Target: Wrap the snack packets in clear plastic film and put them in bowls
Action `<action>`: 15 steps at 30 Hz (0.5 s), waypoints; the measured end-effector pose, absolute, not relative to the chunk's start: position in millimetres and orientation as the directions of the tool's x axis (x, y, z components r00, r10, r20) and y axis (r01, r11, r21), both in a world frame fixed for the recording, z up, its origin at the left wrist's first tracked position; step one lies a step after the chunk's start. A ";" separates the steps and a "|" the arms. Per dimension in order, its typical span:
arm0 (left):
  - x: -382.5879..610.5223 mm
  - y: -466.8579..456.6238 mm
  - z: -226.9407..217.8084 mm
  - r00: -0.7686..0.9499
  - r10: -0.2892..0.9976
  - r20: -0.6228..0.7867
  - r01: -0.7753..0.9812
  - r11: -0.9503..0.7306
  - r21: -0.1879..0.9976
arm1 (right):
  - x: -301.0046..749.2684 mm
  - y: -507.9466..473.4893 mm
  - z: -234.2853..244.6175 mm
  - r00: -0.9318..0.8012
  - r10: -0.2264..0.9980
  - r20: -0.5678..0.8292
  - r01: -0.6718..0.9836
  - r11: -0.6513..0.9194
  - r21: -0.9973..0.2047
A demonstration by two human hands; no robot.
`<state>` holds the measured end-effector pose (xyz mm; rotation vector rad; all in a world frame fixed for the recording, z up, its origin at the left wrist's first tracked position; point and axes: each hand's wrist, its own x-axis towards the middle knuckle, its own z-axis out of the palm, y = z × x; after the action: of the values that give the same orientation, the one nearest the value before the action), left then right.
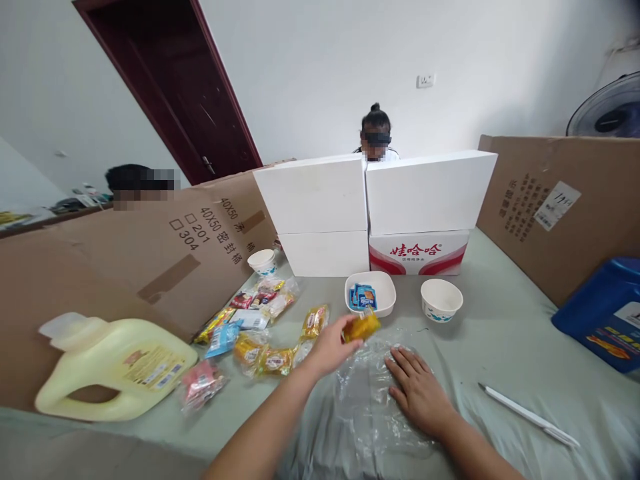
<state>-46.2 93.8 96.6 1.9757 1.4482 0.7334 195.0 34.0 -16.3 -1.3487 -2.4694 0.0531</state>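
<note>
My left hand [330, 345] pinches a yellow-orange snack packet [362, 327] and holds it just above the table, in front of a white square bowl [385, 285] that holds blue packets [363, 296]. My right hand [419, 393] lies flat with its fingers spread on a clear plastic bag [357, 400] spread over the green cloth. A pile of wrapped snacks [255, 323] lies to the left of my left hand.
A round paper bowl [441, 299] stands right of the square bowl, a paper cup [262, 261] at the back left. White boxes [370, 200] and cardboard walls [560, 200] fence the table. Yellow jug [107, 367] left, blue container [603, 313] and white pen [527, 415] right. Two people sit beyond.
</note>
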 end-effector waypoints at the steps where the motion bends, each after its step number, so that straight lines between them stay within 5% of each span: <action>1: -38.5 108.7 103.3 0.179 0.975 0.129 0.650 -0.216 0.728 | 195.4 34.0 -15.8 -0.500 0.825 0.262 0.812 0.552 -0.189; 5: -0.7 140.1 113.4 0.020 0.967 0.253 0.720 -0.190 0.668 | 197.3 33.8 -14.9 -0.499 0.831 0.246 0.814 0.547 -0.195; 8: 23.8 113.7 97.3 0.302 0.887 0.348 0.718 -0.452 0.529 | 196.6 33.6 -15.0 -0.490 0.832 0.260 0.819 0.542 -0.190; 11: 30.0 68.8 66.3 0.666 0.712 0.222 0.591 -0.685 0.427 | 193.9 33.5 -16.2 -0.470 0.841 0.269 0.840 0.520 -0.157; 15: -8.8 44.0 26.1 0.533 0.841 0.094 0.803 -0.537 0.258 | 194.9 28.8 -16.2 -0.405 0.895 0.188 0.893 0.431 -0.129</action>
<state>-8.8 44.0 26.1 2.5855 1.4022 0.3088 194.9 28.8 -16.2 -1.5632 -2.4562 0.0110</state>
